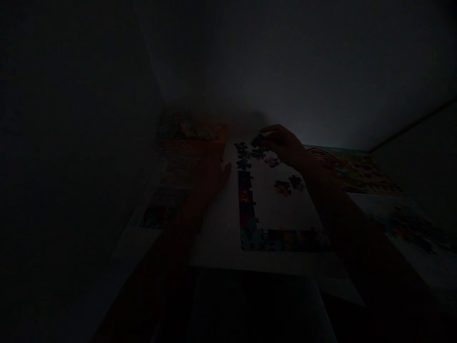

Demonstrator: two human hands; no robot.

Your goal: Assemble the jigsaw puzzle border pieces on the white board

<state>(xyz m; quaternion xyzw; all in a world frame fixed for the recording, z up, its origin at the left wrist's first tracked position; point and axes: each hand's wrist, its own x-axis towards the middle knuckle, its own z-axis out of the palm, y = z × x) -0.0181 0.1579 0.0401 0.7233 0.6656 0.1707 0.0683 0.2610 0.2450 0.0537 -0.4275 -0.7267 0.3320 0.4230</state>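
Observation:
The scene is very dark. In my right hand a dark puzzle piece is pinched between thumb and fingers, just over the far end of the puzzle. My left hand rests on the table beside the orange-edged box, thumb spread away; its other fingers are hard to make out. Between my arms lies a partly joined jigsaw puzzle border, running up the left side and along the near edge. Several loose pieces lie at its far end, and two more pieces sit inside the border.
A box with a colourful top stands at the back left. To the right lies a colourful picture sheet, with a heap of loose pieces nearer me. The white table meets a pale wall behind.

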